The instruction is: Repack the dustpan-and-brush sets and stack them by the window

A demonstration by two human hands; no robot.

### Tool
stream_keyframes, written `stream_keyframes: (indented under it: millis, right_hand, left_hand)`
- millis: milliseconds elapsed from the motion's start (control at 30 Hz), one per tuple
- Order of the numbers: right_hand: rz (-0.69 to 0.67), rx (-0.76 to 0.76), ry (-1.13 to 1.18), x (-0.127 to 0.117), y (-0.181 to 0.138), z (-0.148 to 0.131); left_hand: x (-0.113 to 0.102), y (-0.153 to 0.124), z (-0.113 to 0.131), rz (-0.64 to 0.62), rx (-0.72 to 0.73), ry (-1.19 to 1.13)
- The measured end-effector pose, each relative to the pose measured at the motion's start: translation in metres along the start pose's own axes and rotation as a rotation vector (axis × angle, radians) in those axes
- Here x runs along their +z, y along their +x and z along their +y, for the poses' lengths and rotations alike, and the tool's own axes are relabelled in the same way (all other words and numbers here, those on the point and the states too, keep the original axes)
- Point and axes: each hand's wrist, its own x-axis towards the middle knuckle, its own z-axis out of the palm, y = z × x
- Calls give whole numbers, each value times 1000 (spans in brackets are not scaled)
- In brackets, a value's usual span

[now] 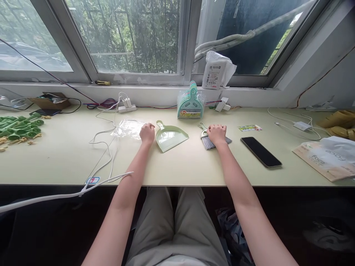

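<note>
A small pale green dustpan (pixel 170 137) lies on the pale table (pixel 180 166) in front of me. My left hand (pixel 147 133) rests just left of it as a closed fist, its edge on a clear plastic bag (pixel 128 129). My right hand (pixel 216 133) is curled over a small brush (pixel 206 140) with grey bristles and a green handle, to the right of the dustpan. Whether the fingers actually grip the brush is hidden.
A packed stack of dustpan sets (pixel 190 104) leans at the back by the windowsill. A black phone (pixel 261 152) and a label card (pixel 249 128) lie to the right, a paper package (pixel 327 159) further right. Green parts (pixel 19 127) and white cables (pixel 107 155) lie left.
</note>
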Motion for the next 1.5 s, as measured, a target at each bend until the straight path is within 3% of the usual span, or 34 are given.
stream_keyframes:
  millis: [100, 200, 367, 533, 633, 767, 833, 933, 1100, 1167, 1367, 1433, 1500]
  right_hand:
    - [9, 55, -20, -1, -1, -5]
    - [-70, 123, -24, -2, 0, -3]
    - [-237, 202, 61, -10, 2, 3]
    - [-303, 220, 68, -12, 2, -1]
    - [-282, 239, 61, -12, 2, -2]
    - [-96, 280, 168, -16, 4, -4]
    - [-38, 255, 251, -19, 4, -11]
    - [-80, 143, 369, -22, -2, -33]
    - [-150, -160, 398, -24, -17, -69]
    - [-163, -227, 414, -25, -21, -74]
    - [-186, -248, 497, -22, -20, -70]
    - [-181, -258, 535, -19, -19, -70]
    - [-169, -283, 581, -15, -18, -70]
  left_hand:
    - [-2, 2, -2, 2, -40, 36]
    - [-1, 2, -1, -27, -57, 68]
    - [6, -8, 12, -260, 44, 144]
    - [12, -22, 28, -405, 133, 117]
    - [13, -30, 36, -427, 163, 83]
    - [13, -35, 42, -412, 173, 51]
    - [12, -35, 43, -469, 154, -9]
    - [12, -33, 42, -576, 146, -134]
    - [18, -40, 45, -797, 417, -381]
    - [19, -46, 48, -702, 569, -311]
    - [8, -46, 49, -173, 849, 24]
    - [5, -41, 45, -113, 940, 109]
    - [6, -37, 41, -138, 1036, 181]
